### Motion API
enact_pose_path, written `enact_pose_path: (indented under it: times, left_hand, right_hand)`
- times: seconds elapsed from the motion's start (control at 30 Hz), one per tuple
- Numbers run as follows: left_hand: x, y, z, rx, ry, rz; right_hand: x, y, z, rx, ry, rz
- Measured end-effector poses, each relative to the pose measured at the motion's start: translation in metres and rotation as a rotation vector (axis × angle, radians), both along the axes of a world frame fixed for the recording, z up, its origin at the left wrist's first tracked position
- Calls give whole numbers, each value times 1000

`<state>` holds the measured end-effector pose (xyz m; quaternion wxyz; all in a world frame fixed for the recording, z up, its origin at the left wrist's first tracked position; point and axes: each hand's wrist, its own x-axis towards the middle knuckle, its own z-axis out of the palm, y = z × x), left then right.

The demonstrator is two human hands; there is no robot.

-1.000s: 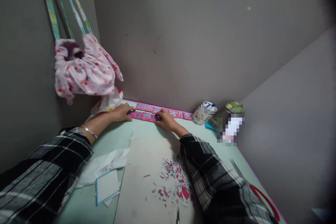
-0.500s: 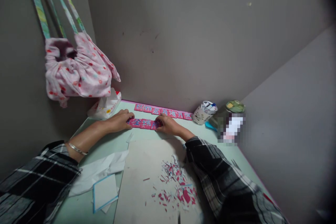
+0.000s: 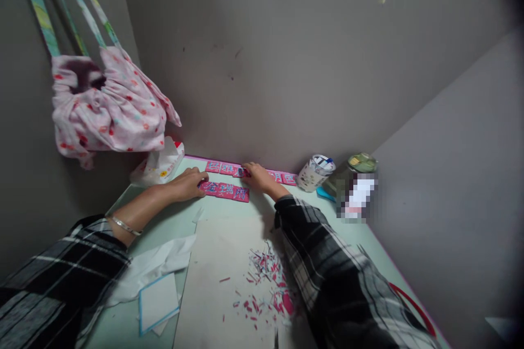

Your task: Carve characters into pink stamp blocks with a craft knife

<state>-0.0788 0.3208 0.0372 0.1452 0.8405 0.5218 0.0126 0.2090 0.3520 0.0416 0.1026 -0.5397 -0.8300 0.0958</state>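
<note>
Two rows of pink paper squares with blue characters lie on the pale green table [image 3: 360,245] by the back wall. My left hand [image 3: 189,182] rests with curled fingers on the left end of the near row [image 3: 224,191]. My right hand [image 3: 256,174] reaches over to the far row [image 3: 223,168], fingertips pressed on one square; whether it grips the square I cannot tell. Both arms wear a black-and-white plaid shirt, and a silver bangle [image 3: 125,226] circles the left wrist.
A grey card sheet [image 3: 213,278] carries pink and blue paper scraps [image 3: 266,289]. White paper [image 3: 159,262] and a blue-edged card [image 3: 158,302] lie at left. A pink floral bag [image 3: 106,106] hangs in the corner. A cup of pens [image 3: 314,173] and a jar [image 3: 356,169] stand at right.
My right hand has left the right end of the near row and moved up to the far row. The left hand stays at the near row's left end. The view shifted slightly right.
</note>
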Motion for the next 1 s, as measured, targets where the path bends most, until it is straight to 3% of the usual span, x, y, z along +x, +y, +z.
enact_pose_path:
  times: [0.23, 0.37, 0.5, 0.6, 1.0]
  left_hand:
    - [0, 6, -2, -15, -18, 14]
    - [-9, 9, -7, -32, -88, 8]
    - [-17, 11, -11, -46, -186, 15]
    - [-19, 12, -12, -68, -252, 13]
    - [-20, 1, -18, -20, -338, 51]
  right_hand:
    - [-26, 11, 1, -4, -17, 26]
    - [-4, -23, 2, -40, 17, 68]
    - [23, -66, -8, -79, 60, 72]
    - [30, -81, -15, -64, 102, 40]
    - [5, -74, -21, 20, 182, 15]
